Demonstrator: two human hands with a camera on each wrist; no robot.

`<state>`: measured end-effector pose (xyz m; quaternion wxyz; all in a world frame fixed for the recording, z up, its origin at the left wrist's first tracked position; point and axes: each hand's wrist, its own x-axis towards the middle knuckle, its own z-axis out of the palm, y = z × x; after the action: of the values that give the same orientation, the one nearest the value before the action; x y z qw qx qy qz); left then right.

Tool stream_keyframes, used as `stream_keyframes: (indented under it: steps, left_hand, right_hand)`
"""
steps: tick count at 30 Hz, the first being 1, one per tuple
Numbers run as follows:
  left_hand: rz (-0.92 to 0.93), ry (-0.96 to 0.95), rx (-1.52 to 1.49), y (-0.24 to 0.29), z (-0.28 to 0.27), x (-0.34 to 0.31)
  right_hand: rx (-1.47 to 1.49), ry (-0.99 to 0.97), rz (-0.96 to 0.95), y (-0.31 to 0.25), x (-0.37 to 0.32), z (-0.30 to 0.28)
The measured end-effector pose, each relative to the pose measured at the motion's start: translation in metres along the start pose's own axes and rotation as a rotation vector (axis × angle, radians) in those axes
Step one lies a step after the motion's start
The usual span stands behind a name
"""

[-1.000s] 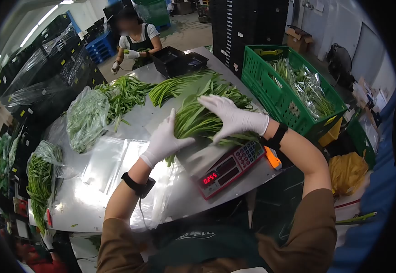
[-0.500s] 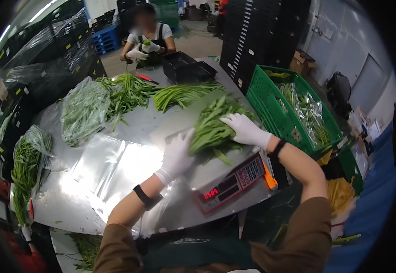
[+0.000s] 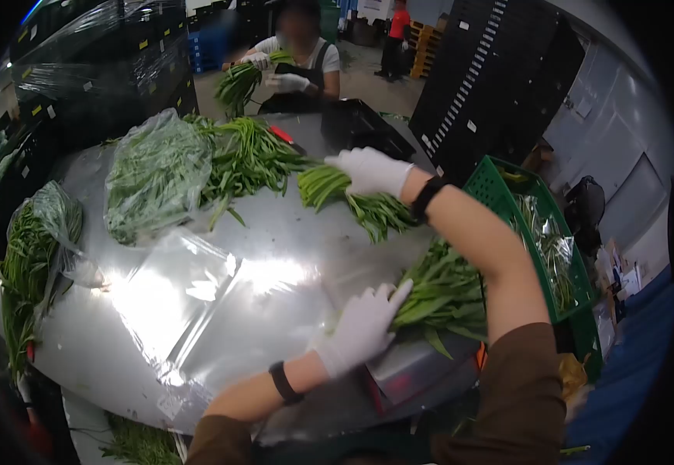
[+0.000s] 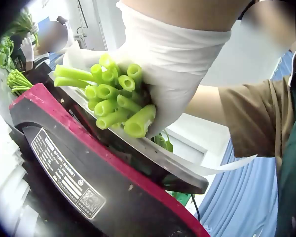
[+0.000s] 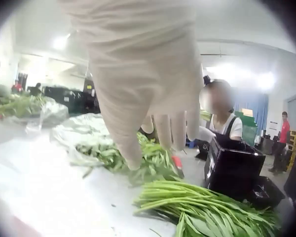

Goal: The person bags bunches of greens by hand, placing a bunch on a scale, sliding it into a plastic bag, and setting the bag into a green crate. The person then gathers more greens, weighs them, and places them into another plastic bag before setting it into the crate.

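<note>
My left hand holds a bunch of leafy greens on the red-edged scale; the bunch's hollow cut stems poke out beside the glove in the left wrist view. Farther back on the table, my right hand is over a second bunch of long stems. Its fingers point down and slightly apart in the right wrist view, with nothing between them. The scale's display is blurred and partly covered.
Bagged greens and loose greens lie at the back left, near a red-handled tool. Black trays stand at the back, a green crate at the right. Clear plastic covers mid-table. Another person works opposite.
My right hand has left the bunch on the scale and moved back and left to the second bunch. My left hand remains at the first bunch. The head view has shifted.
</note>
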<state>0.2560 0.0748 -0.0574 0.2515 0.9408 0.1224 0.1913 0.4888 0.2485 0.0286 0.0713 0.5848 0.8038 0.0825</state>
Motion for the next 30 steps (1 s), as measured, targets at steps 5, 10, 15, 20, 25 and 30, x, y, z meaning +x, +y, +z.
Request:
stream_keyframes:
  steps: [5,10,15,20,25,30]
  left_hand:
    - [0.001,-0.043,-0.001,-0.004,-0.001,0.001]
    - [-0.004,-0.070,-0.011,-0.009,0.001,0.003]
    - [-0.004,-0.063,-0.034,-0.011,0.004,0.005]
    - [-0.006,-0.036,-0.031,-0.009,0.008,0.005]
    - [-0.018,-0.010,0.006,-0.005,0.008,0.005]
    - [-0.037,-0.019,0.016,0.001,0.005,0.007]
  right_hand:
    - [-0.113,-0.096,0.073,0.025,0.066,0.085]
    - [-0.137,-0.046,0.248,0.045,0.079,0.145]
    - [-0.141,-0.015,0.093,0.064,0.076,0.162]
    - [0.438,0.128,0.317,0.088,0.062,0.144]
    - [0.037,0.351,0.240,0.098,0.037,0.094]
    - [0.141,0.499,0.307,0.119,0.005,0.039]
